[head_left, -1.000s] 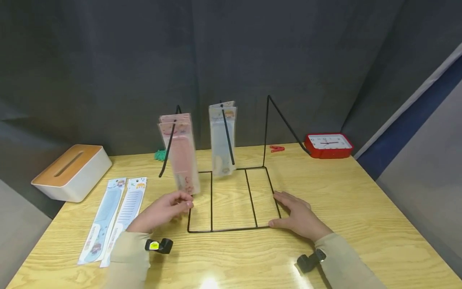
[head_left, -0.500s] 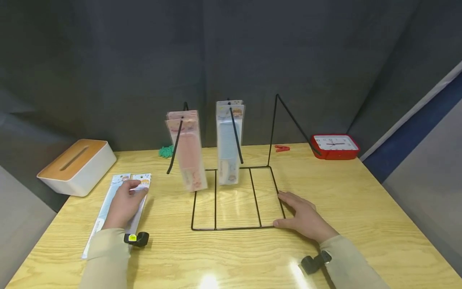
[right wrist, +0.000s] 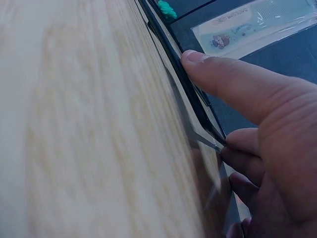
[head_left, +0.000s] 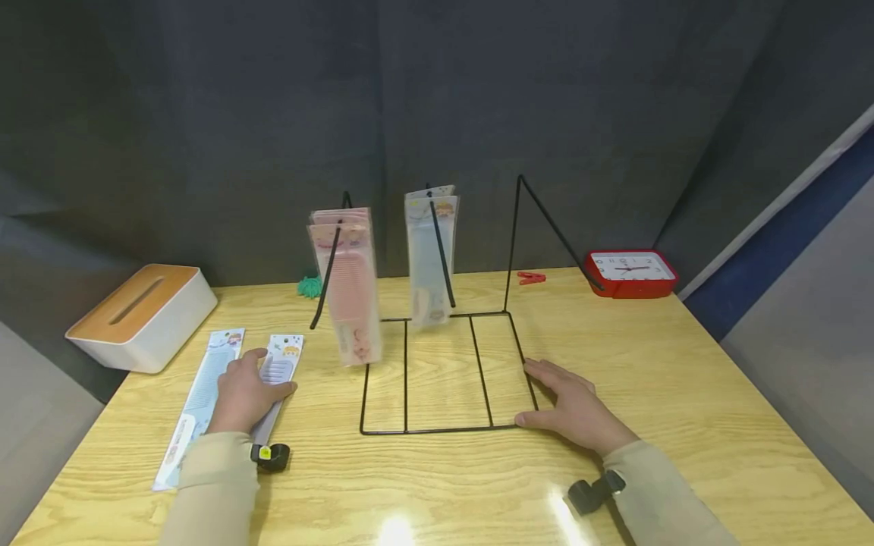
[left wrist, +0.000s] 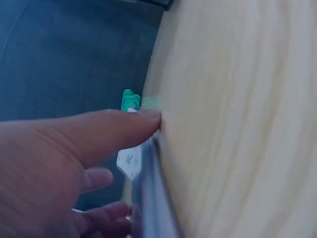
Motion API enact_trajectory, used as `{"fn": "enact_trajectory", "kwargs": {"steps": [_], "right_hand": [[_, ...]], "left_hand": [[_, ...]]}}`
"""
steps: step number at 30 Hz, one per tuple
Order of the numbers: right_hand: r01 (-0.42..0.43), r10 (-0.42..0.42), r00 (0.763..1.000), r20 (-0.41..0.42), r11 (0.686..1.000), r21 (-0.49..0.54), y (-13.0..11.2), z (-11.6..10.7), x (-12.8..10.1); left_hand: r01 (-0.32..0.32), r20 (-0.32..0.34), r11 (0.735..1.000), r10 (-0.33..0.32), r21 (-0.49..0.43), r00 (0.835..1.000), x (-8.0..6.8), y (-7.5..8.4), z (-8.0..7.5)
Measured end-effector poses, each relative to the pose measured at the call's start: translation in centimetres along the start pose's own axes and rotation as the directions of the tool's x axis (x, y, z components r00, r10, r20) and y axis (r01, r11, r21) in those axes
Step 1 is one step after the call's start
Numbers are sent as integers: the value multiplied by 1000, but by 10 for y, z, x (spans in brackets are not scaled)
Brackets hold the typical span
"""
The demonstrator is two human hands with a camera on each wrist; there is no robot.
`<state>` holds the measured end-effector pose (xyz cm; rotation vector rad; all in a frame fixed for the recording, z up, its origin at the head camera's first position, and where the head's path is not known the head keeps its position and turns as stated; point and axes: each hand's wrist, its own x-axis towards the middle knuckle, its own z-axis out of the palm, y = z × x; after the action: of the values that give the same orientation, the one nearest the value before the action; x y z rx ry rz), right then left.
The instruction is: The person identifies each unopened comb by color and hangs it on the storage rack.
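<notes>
My left hand (head_left: 247,388) lies on a white comb package (head_left: 281,362) on the table; in the left wrist view the thumb (left wrist: 124,126) sits on one side of the package (left wrist: 130,163) and curled fingers on the other. A blue comb package (head_left: 202,394) lies just left of it. My right hand (head_left: 568,406) rests flat on the front right corner of the black wire rack (head_left: 444,428), thumb (right wrist: 223,79) along the wire (right wrist: 181,82). Pink comb packages (head_left: 347,299) and blue ones (head_left: 429,258) hang from the rack's arms.
A white tissue box with a wooden lid (head_left: 139,315) stands at the far left. A red clock (head_left: 631,273), a red clip (head_left: 529,278) and a small green object (head_left: 309,287) lie along the table's back edge. A dark curtain hangs behind.
My left hand left the hanging pink packages and moved left to the flat ones. The white package has since shifted right and away from the blue one. The right hand stayed put.
</notes>
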<state>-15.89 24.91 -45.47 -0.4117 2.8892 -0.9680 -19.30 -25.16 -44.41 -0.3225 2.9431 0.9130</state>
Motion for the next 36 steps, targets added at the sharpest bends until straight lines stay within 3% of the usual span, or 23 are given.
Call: {"fn": "enact_trajectory", "kwargs": {"steps": [5,15,28,31,36], "right_hand": [[-11,11,1000,5,1000,-1,-1,0,1],[-13,13,1000,2,1000,3,5,2,-1],[1,-1,1000,-5,1000,-11,5,3,1],[0,0,1000,-2,1000,-9,4,3,1],[-5,5,1000,2,1000,-10,3,2,1]], "left_hand": [[39,11,997,-40,72,999,-4,2,-3],[47,101,993,-59,113,993,-8,12,-8],[-48,198,991,22,128,980,-7,11,-7],[-67,209,992,43,109,977,-6,11,-6],[-41,201,999,34,27,979,-6,11,-5]]}}
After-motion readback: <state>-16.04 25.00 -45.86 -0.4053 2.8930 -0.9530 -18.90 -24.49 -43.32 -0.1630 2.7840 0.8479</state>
